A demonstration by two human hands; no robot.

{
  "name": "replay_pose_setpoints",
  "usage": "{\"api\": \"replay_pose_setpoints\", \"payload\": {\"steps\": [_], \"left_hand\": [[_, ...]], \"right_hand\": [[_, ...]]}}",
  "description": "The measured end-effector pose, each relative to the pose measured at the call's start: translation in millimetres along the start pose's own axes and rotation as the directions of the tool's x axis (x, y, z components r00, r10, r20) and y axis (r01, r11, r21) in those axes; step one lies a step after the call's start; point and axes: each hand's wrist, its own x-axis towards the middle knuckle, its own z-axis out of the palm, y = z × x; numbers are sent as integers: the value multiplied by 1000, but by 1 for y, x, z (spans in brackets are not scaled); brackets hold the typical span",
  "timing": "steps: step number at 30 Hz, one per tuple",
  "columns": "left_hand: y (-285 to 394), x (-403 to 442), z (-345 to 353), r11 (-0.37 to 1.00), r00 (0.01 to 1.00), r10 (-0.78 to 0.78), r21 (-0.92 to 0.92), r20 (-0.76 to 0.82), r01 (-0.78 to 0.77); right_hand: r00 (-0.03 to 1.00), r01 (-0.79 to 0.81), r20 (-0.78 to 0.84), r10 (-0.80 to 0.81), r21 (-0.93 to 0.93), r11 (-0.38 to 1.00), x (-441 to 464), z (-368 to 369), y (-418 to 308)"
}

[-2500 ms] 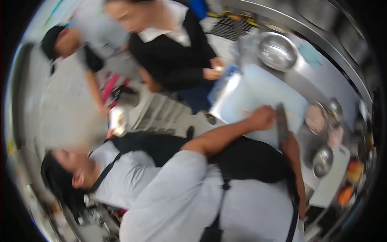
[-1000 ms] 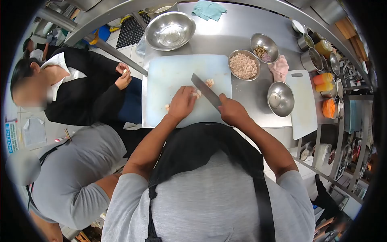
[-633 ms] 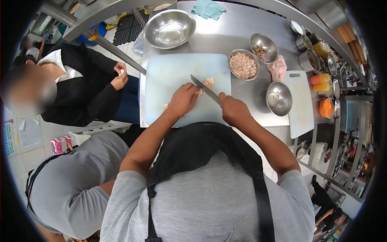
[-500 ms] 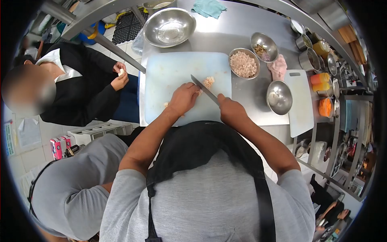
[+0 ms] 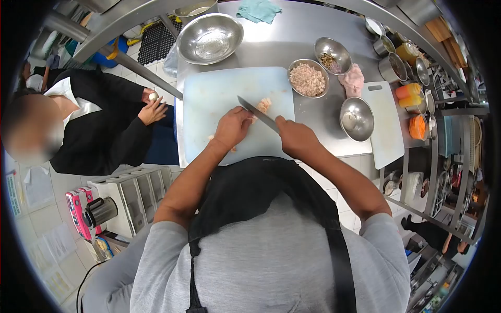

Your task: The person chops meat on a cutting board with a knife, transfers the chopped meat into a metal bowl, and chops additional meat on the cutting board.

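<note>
My right hand (image 5: 297, 136) is wrapped round the handle of a kitchen knife (image 5: 259, 114), its blade pointing up and left over a white cutting board (image 5: 214, 94). Close against the blade's left side, the fingers of my left hand (image 5: 233, 127) are curled down on a small pale pink piece of food, mostly hidden beneath them. Chopped pale pink bits (image 5: 265, 105) lie in a small heap just beyond the blade. A few more scraps (image 5: 233, 149) sit near my left wrist. The food looks like raw meat or shrimp; I cannot tell which.
Right of the board stand a bowl of chopped pink food (image 5: 307, 79), a bowl with brownish bits (image 5: 334, 56) and a bowl holding a white piece (image 5: 357, 120). A large steel bowl (image 5: 210, 40) is behind. At the left, a person in black (image 5: 107, 117) holds something round and white.
My hands and knife stay at the same spot on the board, while the view shifts slightly. The person in grey at lower left has moved mostly out of view. The person in black has spread their fingers.
</note>
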Motion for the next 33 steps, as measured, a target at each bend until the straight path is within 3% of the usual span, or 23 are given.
{"api": "replay_pose_setpoints", "payload": {"steps": [2,5,8,14,20,24,26,29,33], "left_hand": [[1,-1,-1,1000,1000,5,-1,-6,-5],[10,0,2,987,987,-155,-39,-44,153],[3,0,1,994,995,-100,-42,5,100],[1,-5,4,997,997,65,34,-44,-64],[-9,-9,12,997,995,64,51,-80,-60],[-2,-10,8,999,996,-44,19,-76,46],[-1,-9,7,995,993,-102,-17,-67,101],[-1,-13,9,998,993,-63,7,-95,64],[-2,-13,10,999,994,-7,35,-112,11]], "right_hand": [[1000,-11,3,11,-6,1000,-1,22,7],[997,-36,61,38,-35,999,4,8,7],[1000,-8,28,9,-33,999,-2,-2,1],[1000,-14,10,15,-67,998,1,11,4],[1000,11,7,-11,-84,996,-7,19,-2],[997,32,70,-23,-142,989,4,-4,-6],[999,31,26,-29,-105,994,-8,-3,-10],[999,46,21,-45,-86,995,-8,17,-4],[996,48,78,-37,-143,989,3,-8,-10]]}}
